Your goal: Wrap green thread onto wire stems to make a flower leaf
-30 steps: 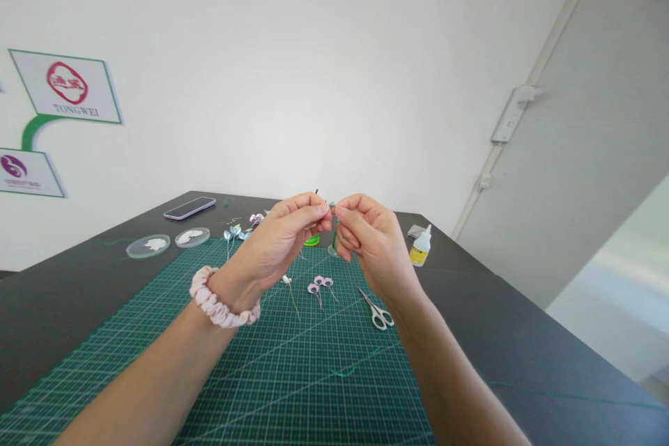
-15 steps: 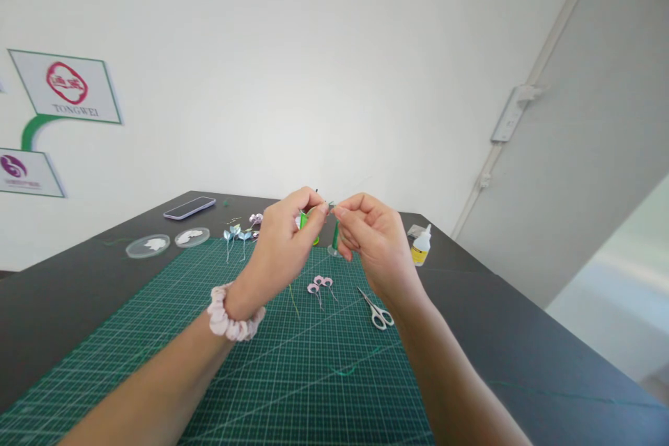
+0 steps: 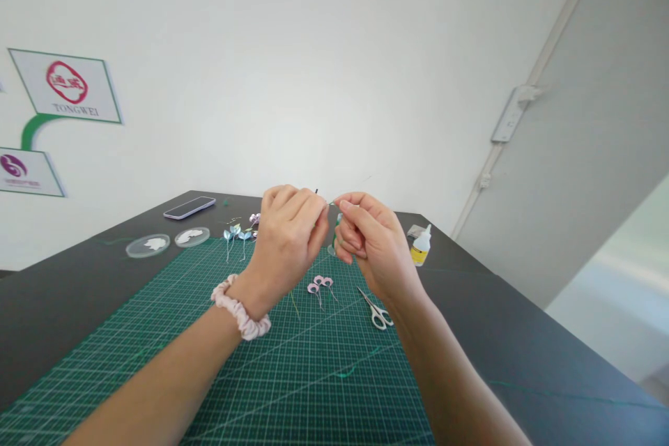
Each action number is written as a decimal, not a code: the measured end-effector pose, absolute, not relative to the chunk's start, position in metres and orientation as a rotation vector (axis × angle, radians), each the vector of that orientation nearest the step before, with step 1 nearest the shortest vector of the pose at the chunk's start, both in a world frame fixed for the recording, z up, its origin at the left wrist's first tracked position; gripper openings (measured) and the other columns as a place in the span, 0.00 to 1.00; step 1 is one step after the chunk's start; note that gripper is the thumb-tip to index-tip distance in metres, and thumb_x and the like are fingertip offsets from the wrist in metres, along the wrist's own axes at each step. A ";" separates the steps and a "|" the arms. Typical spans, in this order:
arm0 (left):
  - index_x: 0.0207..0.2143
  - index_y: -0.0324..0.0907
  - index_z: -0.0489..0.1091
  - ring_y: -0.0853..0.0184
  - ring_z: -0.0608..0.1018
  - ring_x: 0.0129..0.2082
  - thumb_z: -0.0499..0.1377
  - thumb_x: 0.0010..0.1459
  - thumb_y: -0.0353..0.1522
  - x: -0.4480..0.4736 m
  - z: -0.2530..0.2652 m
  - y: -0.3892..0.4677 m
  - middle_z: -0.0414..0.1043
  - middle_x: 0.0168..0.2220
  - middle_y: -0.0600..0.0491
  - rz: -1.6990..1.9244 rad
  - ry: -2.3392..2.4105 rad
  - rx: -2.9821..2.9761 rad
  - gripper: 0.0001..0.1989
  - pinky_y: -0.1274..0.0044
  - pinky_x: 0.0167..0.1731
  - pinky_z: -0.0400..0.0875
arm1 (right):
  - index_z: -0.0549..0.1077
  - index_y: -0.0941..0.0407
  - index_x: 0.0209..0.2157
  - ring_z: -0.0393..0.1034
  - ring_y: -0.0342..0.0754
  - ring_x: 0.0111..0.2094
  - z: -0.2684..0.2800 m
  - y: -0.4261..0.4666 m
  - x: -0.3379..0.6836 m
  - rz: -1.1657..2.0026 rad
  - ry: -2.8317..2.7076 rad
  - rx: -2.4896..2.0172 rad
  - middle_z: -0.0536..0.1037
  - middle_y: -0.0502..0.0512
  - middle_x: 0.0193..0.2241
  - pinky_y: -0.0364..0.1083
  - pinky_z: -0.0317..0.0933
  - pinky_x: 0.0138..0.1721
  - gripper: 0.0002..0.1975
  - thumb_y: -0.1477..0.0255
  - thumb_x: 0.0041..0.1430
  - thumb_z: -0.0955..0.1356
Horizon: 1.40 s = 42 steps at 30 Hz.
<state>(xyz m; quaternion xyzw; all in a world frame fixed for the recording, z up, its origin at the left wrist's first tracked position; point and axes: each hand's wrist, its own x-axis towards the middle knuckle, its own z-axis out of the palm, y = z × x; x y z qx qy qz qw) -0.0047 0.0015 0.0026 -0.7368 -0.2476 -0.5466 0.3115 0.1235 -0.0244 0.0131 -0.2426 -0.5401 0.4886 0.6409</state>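
A thin green strand (image 3: 331,203) is held up above the tabletop (image 3: 491,334), with its long way set roughly side to side, like the far edge. It lies at the left of the right hand (image 3: 373,240), and is pinched there by thumb and finger. The left hand (image 3: 290,240) is just as near, at the strand's other end; its fingers are curled, but what is gripped by them cannot be told. Below, three pink loops (image 3: 313,288) are laid on a green mat (image 3: 293,390), with white scissors (image 3: 373,306) to their right. A glue bottle (image 3: 420,248) is stood near the tabletop's right edge. A phone (image 3: 189,208) is laid near the far left corner.
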 end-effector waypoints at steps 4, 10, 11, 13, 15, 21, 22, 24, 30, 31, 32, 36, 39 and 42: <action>0.26 0.43 0.64 0.64 0.68 0.29 0.52 0.62 0.24 -0.004 0.002 0.002 0.69 0.24 0.54 -1.386 -0.611 -1.908 0.11 0.70 0.37 0.62 | 0.69 0.54 0.28 0.42 0.36 0.12 0.013 -0.024 0.124 1.089 -1.227 -0.584 0.53 0.36 0.10 0.40 0.45 0.13 0.07 0.67 0.53 0.70; 0.27 0.43 0.66 0.63 0.68 0.30 0.53 0.61 0.24 -0.006 0.001 0.003 0.73 0.27 0.52 -1.338 -0.549 -1.880 0.10 0.69 0.38 0.62 | 0.69 0.55 0.24 0.41 0.35 0.12 0.013 -0.022 0.124 1.035 -1.177 -0.610 0.52 0.36 0.09 0.39 0.43 0.13 0.08 0.70 0.50 0.71; 0.28 0.43 0.66 0.63 0.68 0.30 0.53 0.61 0.24 -0.006 0.001 0.003 0.74 0.27 0.52 -1.333 -0.546 -1.879 0.10 0.69 0.38 0.62 | 0.69 0.55 0.23 0.41 0.35 0.12 0.013 -0.022 0.124 1.034 -1.172 -0.609 0.52 0.37 0.09 0.39 0.43 0.13 0.08 0.70 0.50 0.71; 0.28 0.43 0.66 0.64 0.68 0.30 0.53 0.61 0.25 -0.006 0.001 0.004 0.74 0.27 0.52 -1.321 -0.541 -1.885 0.09 0.69 0.39 0.63 | 0.69 0.55 0.23 0.41 0.35 0.12 0.013 -0.022 0.124 1.030 -1.170 -0.613 0.53 0.37 0.09 0.39 0.43 0.12 0.08 0.70 0.50 0.71; 0.28 0.43 0.67 0.64 0.69 0.30 0.53 0.61 0.25 -0.006 0.000 0.005 0.74 0.28 0.52 -1.318 -0.531 -1.901 0.09 0.69 0.39 0.63 | 0.69 0.55 0.23 0.42 0.35 0.12 0.013 -0.023 0.124 1.013 -1.177 -0.621 0.53 0.37 0.09 0.39 0.43 0.13 0.08 0.70 0.50 0.71; 0.26 0.43 0.65 0.66 0.69 0.29 0.53 0.60 0.27 -0.004 0.002 0.002 0.70 0.25 0.54 -1.568 -0.631 -2.172 0.09 0.70 0.36 0.63 | 0.68 0.54 0.23 0.45 0.35 0.11 0.013 -0.022 0.126 0.946 -1.239 -0.636 0.53 0.37 0.10 0.40 0.43 0.13 0.08 0.69 0.52 0.71; 0.27 0.42 0.65 0.66 0.70 0.29 0.53 0.60 0.28 -0.005 0.003 0.000 0.70 0.25 0.54 -1.655 -0.677 -2.292 0.08 0.70 0.35 0.64 | 0.69 0.54 0.23 0.45 0.35 0.11 0.013 -0.022 0.126 0.941 -1.240 -0.635 0.53 0.36 0.10 0.41 0.43 0.13 0.08 0.69 0.52 0.71; 0.28 0.42 0.66 0.67 0.71 0.29 0.53 0.60 0.31 -0.005 0.006 -0.002 0.70 0.26 0.54 -1.841 -0.774 -2.598 0.07 0.71 0.33 0.65 | 0.69 0.54 0.23 0.45 0.35 0.11 0.013 -0.022 0.128 0.938 -1.241 -0.623 0.53 0.37 0.09 0.41 0.42 0.13 0.08 0.69 0.52 0.71; 0.22 0.42 0.66 0.66 0.72 0.28 0.46 0.63 0.35 -0.005 0.013 -0.002 0.69 0.24 0.50 -2.236 -0.818 -3.346 0.18 0.70 0.35 0.70 | 0.72 0.54 0.24 0.46 0.35 0.11 0.011 -0.023 0.130 0.927 -1.295 -0.535 0.54 0.37 0.10 0.41 0.43 0.13 0.06 0.69 0.51 0.71; 0.22 0.43 0.66 0.66 0.73 0.28 0.46 0.63 0.35 -0.005 0.014 -0.003 0.69 0.24 0.50 -2.234 -0.813 -3.442 0.18 0.69 0.36 0.71 | 0.72 0.54 0.24 0.47 0.36 0.11 0.011 -0.023 0.130 0.924 -1.308 -0.525 0.54 0.38 0.10 0.41 0.43 0.13 0.06 0.69 0.51 0.71; 0.22 0.43 0.66 0.65 0.73 0.28 0.46 0.63 0.35 -0.005 0.015 -0.003 0.69 0.24 0.50 -2.227 -0.802 -3.517 0.18 0.69 0.38 0.71 | 0.72 0.54 0.24 0.47 0.36 0.11 0.010 -0.023 0.130 0.922 -1.319 -0.518 0.55 0.38 0.10 0.41 0.43 0.13 0.06 0.69 0.52 0.71; 0.21 0.43 0.64 0.65 0.73 0.28 0.46 0.62 0.32 -0.007 0.017 -0.006 0.68 0.25 0.51 -2.201 -0.835 -3.611 0.17 0.68 0.37 0.71 | 0.73 0.54 0.24 0.48 0.35 0.11 0.009 -0.022 0.130 0.927 -1.335 -0.505 0.57 0.39 0.10 0.41 0.44 0.13 0.05 0.70 0.52 0.71; 0.19 0.43 0.63 0.65 0.71 0.28 0.47 0.61 0.31 -0.008 0.018 -0.007 0.68 0.25 0.50 -2.227 -0.872 -3.623 0.17 0.68 0.36 0.70 | 0.73 0.55 0.23 0.47 0.35 0.11 0.007 -0.020 0.129 0.929 -1.328 -0.500 0.56 0.38 0.10 0.41 0.45 0.13 0.06 0.70 0.52 0.71; 0.19 0.41 0.64 0.67 0.69 0.28 0.51 0.60 0.32 -0.009 0.016 -0.005 0.65 0.24 0.51 -2.396 -0.853 -3.626 0.16 0.70 0.37 0.69 | 0.72 0.55 0.24 0.45 0.35 0.11 0.006 -0.018 0.129 0.944 -1.324 -0.481 0.56 0.37 0.09 0.40 0.44 0.12 0.07 0.69 0.51 0.72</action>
